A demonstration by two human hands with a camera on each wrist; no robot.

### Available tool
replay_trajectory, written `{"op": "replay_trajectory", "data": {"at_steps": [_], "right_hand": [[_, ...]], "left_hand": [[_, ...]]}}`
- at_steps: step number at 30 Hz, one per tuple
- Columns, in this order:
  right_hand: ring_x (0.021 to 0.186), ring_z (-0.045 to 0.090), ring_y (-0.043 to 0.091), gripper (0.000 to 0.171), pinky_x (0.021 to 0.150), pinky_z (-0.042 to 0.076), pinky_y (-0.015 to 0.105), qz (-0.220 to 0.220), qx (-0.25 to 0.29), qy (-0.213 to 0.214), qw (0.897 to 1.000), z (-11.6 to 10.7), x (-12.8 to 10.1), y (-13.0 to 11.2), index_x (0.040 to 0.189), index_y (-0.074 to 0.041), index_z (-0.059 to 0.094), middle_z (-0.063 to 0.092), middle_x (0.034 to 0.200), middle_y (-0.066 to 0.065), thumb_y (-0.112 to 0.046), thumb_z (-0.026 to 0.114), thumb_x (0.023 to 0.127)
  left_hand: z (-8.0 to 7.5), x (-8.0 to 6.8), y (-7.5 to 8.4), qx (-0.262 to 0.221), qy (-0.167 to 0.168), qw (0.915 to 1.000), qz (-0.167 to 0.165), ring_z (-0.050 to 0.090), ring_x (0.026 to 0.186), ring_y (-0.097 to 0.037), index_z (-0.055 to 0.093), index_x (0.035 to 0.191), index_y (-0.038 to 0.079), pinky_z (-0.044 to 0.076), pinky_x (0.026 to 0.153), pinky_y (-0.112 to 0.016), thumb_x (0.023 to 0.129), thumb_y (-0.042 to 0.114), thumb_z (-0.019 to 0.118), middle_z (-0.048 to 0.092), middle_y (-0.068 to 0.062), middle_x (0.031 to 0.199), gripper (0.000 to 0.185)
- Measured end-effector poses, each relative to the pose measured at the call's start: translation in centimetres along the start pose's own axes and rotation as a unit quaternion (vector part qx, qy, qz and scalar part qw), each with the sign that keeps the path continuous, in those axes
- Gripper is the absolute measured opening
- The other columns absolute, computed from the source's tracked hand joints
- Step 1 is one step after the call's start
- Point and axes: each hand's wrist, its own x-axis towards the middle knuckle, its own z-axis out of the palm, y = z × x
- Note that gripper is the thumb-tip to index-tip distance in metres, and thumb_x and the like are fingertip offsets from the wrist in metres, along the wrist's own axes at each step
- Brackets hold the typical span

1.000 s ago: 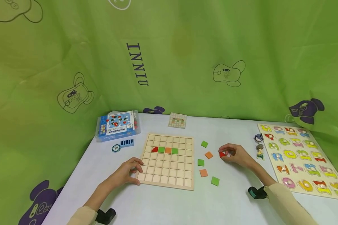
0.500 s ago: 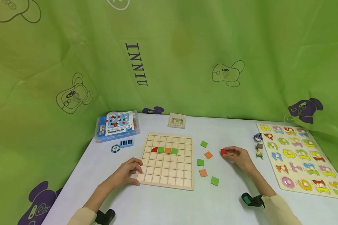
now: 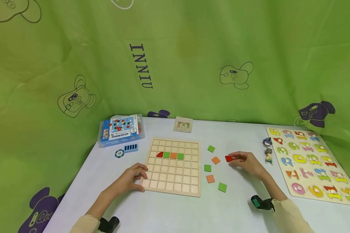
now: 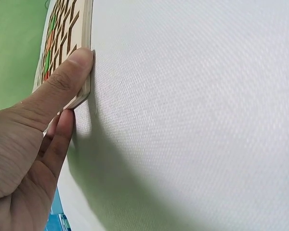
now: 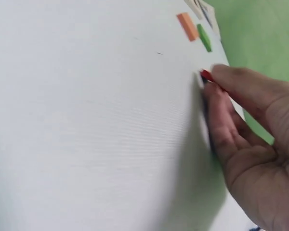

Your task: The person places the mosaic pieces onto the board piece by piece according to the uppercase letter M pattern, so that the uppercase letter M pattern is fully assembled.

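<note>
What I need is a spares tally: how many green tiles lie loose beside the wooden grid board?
3, all right of the board: a far green tile, a middle green tile and a near green tile. The right hand may hide more.

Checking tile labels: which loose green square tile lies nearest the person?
The loose green square tile lowest in the head view, farthest from the pale gridded wooden board; the middle one and top one lie closer to it.

Setting: tabletop play area; room type indeterminable. Indicators: white table (image 3: 175, 213) backed by cartoon-print green cloth (image 3: 186, 94), carrying tile board (image 3: 171, 177), number puzzle (image 3: 307, 165), toy figurines (image 3: 268, 156).
</note>
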Motion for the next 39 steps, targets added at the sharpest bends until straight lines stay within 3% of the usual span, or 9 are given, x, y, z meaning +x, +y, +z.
{"op": "replay_trajectory", "data": {"at_steps": [4, 7, 13, 18, 25, 30, 35, 39], "right_hand": [[0.086, 0.062, 0.014, 0.039, 0.072, 0.052, 0.022, 0.003, -0.003, -0.062, 0.998, -1.0, 0.5, -0.3, 0.119, 0.006, 0.060, 0.066, 0.102, 0.018, -0.010, 0.071, 0.086], [0.078, 0.059, 0.012, 0.038, 0.066, 0.052, 0.022, -0.019, -0.018, -0.082, 0.996, -1.3, 0.9, -0.2, 0.118, 0.007, 0.061, 0.064, 0.096, 0.016, -0.008, 0.072, 0.085], [0.063, 0.047, 0.007, 0.038, 0.055, 0.041, 0.018, -0.127, -0.089, -0.072, 0.985, -0.8, 1.8, 0.4, 0.113, 0.004, 0.066, 0.061, 0.091, 0.013, -0.007, 0.078, 0.079], [0.063, 0.045, 0.006, 0.029, 0.054, 0.039, 0.019, -0.151, -0.118, -0.047, 0.980, -0.2, 1.8, 0.9, 0.106, 0.000, 0.069, 0.058, 0.091, 0.009, -0.005, 0.077, 0.079], [0.070, 0.053, 0.008, 0.027, 0.060, 0.046, 0.020, -0.134, -0.113, 0.007, 0.984, 0.4, 0.8, 1.3, 0.107, -0.004, 0.066, 0.061, 0.086, 0.004, -0.005, 0.075, 0.082], [0.081, 0.062, 0.009, 0.030, 0.067, 0.052, 0.019, -0.125, -0.075, 0.048, 0.988, 0.5, 0.2, 1.4, 0.112, 0.004, 0.063, 0.066, 0.100, 0.018, -0.001, 0.072, 0.084], [0.083, 0.061, 0.001, 0.038, 0.069, 0.050, 0.015, -0.048, 0.007, 0.078, 0.996, 0.5, -0.6, 1.7, 0.122, 0.008, 0.058, 0.064, 0.105, 0.022, -0.010, 0.067, 0.090], [0.087, 0.054, 0.000, 0.046, 0.072, 0.048, 0.014, 0.031, 0.029, 0.096, 0.994, 0.6, -0.7, 1.6, 0.127, 0.006, 0.056, 0.063, 0.111, 0.017, -0.019, 0.067, 0.091]], "left_hand": [[0.0, 0.0, 0.1, -0.001, -0.001, 1.0000, -0.003, 0.049, 0.114, -0.035, 0.062, 0.089, 0.006, 0.053, 0.084, -0.034, 0.066, 0.008, 0.086, 0.051, -0.016, 0.123, 0.033], [0.0, 0.0, 0.1, -0.003, -0.002, 1.0000, -0.006, 0.049, 0.113, -0.035, 0.062, 0.089, 0.006, 0.053, 0.085, -0.035, 0.067, 0.008, 0.086, 0.051, -0.015, 0.123, 0.032], [-0.1, 0.0, 0.2, -0.002, 0.000, 1.0000, -0.008, 0.048, 0.114, -0.035, 0.062, 0.089, 0.005, 0.053, 0.084, -0.034, 0.066, 0.007, 0.086, 0.051, -0.015, 0.123, 0.033], [0.0, 0.0, 0.1, 0.000, 0.001, 1.0000, -0.007, 0.048, 0.114, -0.035, 0.062, 0.088, 0.006, 0.053, 0.084, -0.033, 0.066, 0.007, 0.086, 0.051, -0.015, 0.123, 0.033], [0.0, 0.0, -0.1, 0.010, 0.003, 0.9999, 0.008, 0.049, 0.113, -0.035, 0.062, 0.089, 0.006, 0.053, 0.083, -0.033, 0.065, 0.007, 0.086, 0.052, -0.016, 0.122, 0.034], [0.0, 0.0, -0.1, 0.009, 0.002, 0.9999, 0.008, 0.050, 0.112, -0.035, 0.062, 0.089, 0.006, 0.053, 0.083, -0.032, 0.065, 0.007, 0.086, 0.052, -0.016, 0.122, 0.033], [0.0, 0.0, -0.1, 0.007, 0.001, 0.9999, 0.010, 0.050, 0.113, -0.035, 0.062, 0.089, 0.005, 0.053, 0.083, -0.032, 0.065, 0.006, 0.086, 0.052, -0.016, 0.122, 0.034], [0.0, 0.0, -0.1, 0.010, 0.002, 0.9999, 0.010, 0.049, 0.113, -0.035, 0.062, 0.089, 0.005, 0.053, 0.084, -0.031, 0.065, 0.007, 0.086, 0.052, -0.016, 0.122, 0.034]]}}
